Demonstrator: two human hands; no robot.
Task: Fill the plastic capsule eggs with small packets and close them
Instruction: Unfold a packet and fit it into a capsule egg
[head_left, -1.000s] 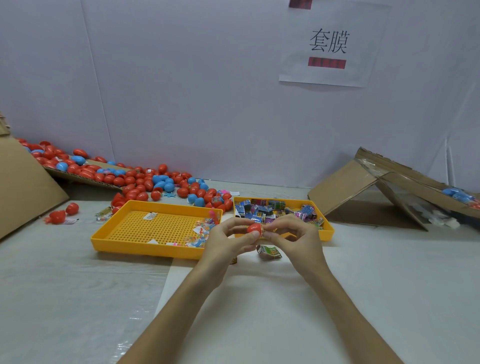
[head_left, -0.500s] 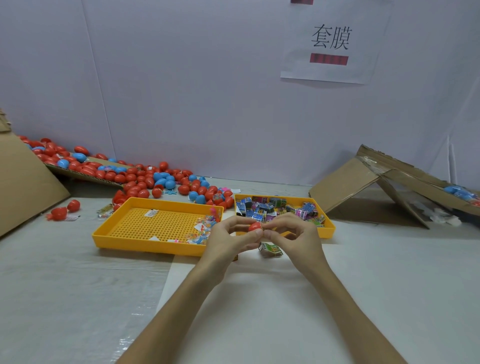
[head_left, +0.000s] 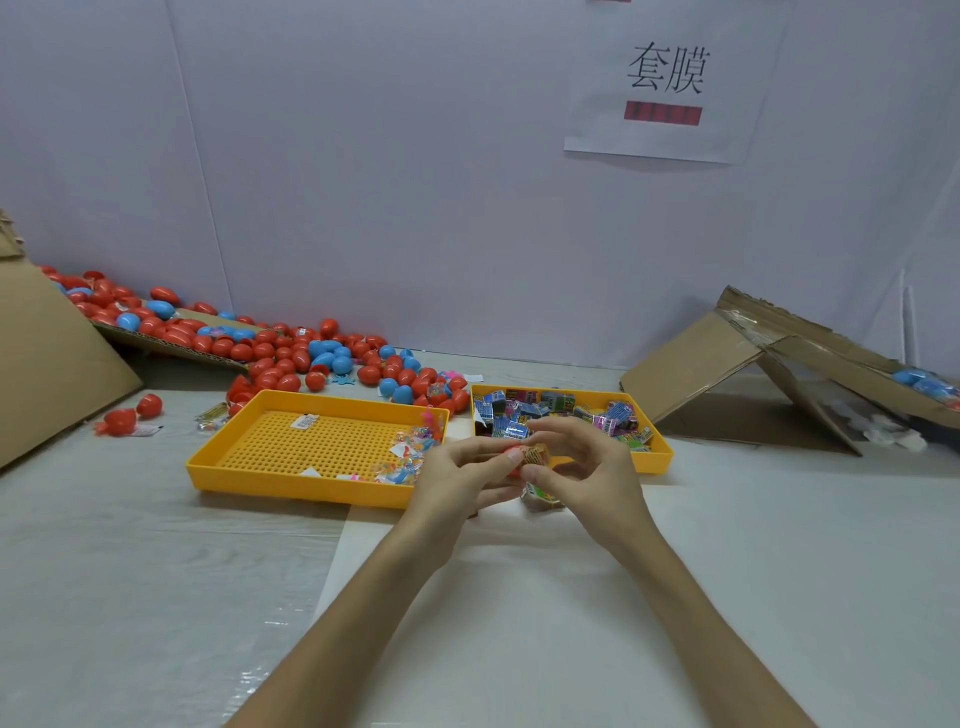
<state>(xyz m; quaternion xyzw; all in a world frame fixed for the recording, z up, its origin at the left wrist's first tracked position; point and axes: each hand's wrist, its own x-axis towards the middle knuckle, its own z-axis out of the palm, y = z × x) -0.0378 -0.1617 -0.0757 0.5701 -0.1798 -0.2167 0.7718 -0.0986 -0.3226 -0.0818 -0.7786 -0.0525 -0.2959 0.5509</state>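
Note:
My left hand (head_left: 462, 475) holds a red capsule egg (head_left: 516, 467) in its fingertips, in front of the two yellow trays. My right hand (head_left: 587, 470) pinches a small printed packet (head_left: 535, 457) right against the egg. The egg is mostly hidden by my fingers, so I cannot tell whether it is in one piece or two halves. Another small packet (head_left: 543, 496) lies on the table just below my hands. The right yellow tray (head_left: 660, 457) holds several small colourful packets.
The left yellow tray (head_left: 249, 467) has a perforated floor and a few clear packets at its right end. A pile of red and blue eggs (head_left: 311, 358) spreads behind it. Cardboard sheets stand at the left (head_left: 47, 364) and right (head_left: 727, 358).
The view has shifted slightly. My right fingers have opened out, and a printed packet now shows against the red egg where only the egg showed before.

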